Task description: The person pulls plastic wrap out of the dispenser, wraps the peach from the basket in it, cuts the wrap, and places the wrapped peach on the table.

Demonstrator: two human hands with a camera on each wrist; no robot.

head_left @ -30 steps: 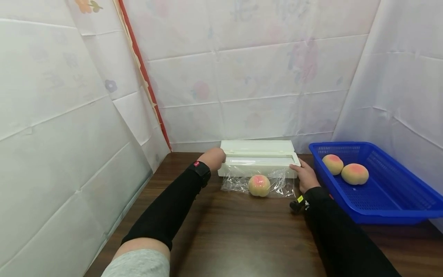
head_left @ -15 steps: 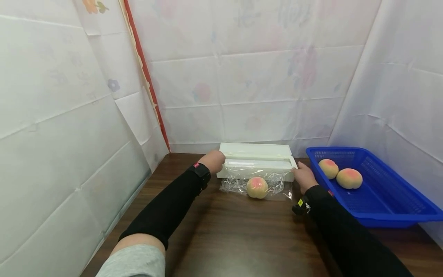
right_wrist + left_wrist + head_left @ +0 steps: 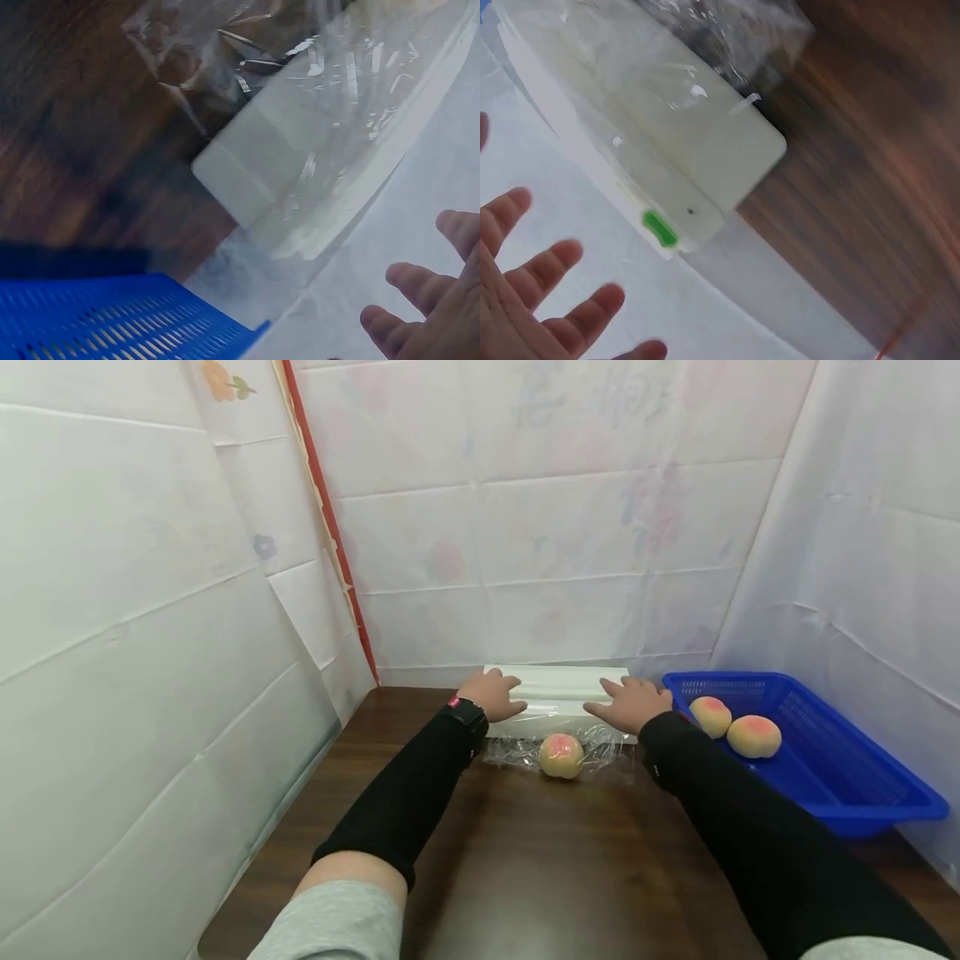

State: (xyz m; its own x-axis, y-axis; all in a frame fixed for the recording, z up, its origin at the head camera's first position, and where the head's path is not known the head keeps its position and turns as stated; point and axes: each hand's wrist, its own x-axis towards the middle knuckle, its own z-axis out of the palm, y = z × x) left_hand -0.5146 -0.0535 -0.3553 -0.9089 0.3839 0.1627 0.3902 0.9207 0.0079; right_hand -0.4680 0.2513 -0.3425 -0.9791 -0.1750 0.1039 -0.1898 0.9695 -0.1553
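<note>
A white cling film dispenser (image 3: 555, 708) lies at the back of the table, with its lid (image 3: 566, 677) along the far side. Clear cling film (image 3: 512, 752) drapes over its front and onto the tabletop. On that film sits a peach (image 3: 561, 756), yellow with a pink top. My left hand (image 3: 491, 695) is over the dispenser's left end, fingers spread. Over the right end, my right hand (image 3: 633, 703) also has its fingers apart, holding nothing. A green piece (image 3: 660, 229) shows on the dispenser's end in the left wrist view.
To the right stands a blue plastic basket (image 3: 870, 812) with two more peaches (image 3: 753, 737) inside. White sheeting (image 3: 555, 527) rises close behind the dispenser and on both sides. Brown wooden table (image 3: 555, 877) stretches toward me.
Both hands have let go of the dispenser's ends and moved up and inward over it, fingers spreading. The lid now sits lower and closer to the dispenser's body.
</note>
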